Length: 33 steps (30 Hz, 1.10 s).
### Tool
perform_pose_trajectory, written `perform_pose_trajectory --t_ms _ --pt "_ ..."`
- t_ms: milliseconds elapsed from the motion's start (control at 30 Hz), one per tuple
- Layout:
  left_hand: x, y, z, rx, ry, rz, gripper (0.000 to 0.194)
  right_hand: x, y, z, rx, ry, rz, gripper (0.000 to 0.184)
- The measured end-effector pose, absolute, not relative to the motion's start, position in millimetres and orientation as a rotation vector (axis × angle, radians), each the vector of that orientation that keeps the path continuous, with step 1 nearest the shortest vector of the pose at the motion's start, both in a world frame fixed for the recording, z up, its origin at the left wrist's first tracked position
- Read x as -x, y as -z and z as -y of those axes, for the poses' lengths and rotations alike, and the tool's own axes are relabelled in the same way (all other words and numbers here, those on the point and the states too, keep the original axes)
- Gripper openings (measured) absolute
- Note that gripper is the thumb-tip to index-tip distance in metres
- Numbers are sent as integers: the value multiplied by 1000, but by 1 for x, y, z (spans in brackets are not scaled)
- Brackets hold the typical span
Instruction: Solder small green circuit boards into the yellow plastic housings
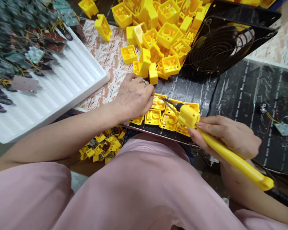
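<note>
My right hand (227,135) grips a soldering iron (232,156) with a long yellow handle and a black cable at its rear end. Its thin metal tip points left, over a small yellow plastic housing (158,101) in a double row. Another open housing (153,117) in the front row shows a round perforated grille and small metal contacts. My left hand (134,95), with a ring on one finger, rests at the left end of these rows. Its fingers curl closed, and their tips are hidden, so what they hold cannot be made out.
Behind the rows lies a heap of yellow housings (168,35), beside a black fan (220,44). A white foam tray (69,86) at left carries many wired circuit boards. One wired board (285,128) lies at right. Below the table edge are more filled housings (105,143).
</note>
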<state>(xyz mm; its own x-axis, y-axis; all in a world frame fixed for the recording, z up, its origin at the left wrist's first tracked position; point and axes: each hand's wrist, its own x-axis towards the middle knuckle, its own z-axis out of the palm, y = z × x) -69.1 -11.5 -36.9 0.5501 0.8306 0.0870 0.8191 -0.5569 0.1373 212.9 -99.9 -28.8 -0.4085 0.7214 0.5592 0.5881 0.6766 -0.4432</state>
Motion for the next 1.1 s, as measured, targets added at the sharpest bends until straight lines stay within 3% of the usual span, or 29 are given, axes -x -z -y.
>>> perform_pose_trajectory --t_ms 67,200,400,533,800,1100 --pt "69 36 11 -2686 -215 -1442 29 -213 30 99 972 -186 2111 6" --pt "68 31 12 -2768 -74 -1437 34 -214 30 102 1056 -113 2095 28" --pt "76 26 12 -2818 -57 -1380 43 -220 45 108 1096 -309 2056 29" --pt "84 30 10 -2653 -198 -1354 29 -225 46 109 1084 -290 1994 45" --pt "80 27 8 -2600 -81 -1283 27 -219 40 106 967 -468 2078 5" --pt "70 23 6 -2628 -45 -1266 21 -211 15 83 736 -300 2272 17"
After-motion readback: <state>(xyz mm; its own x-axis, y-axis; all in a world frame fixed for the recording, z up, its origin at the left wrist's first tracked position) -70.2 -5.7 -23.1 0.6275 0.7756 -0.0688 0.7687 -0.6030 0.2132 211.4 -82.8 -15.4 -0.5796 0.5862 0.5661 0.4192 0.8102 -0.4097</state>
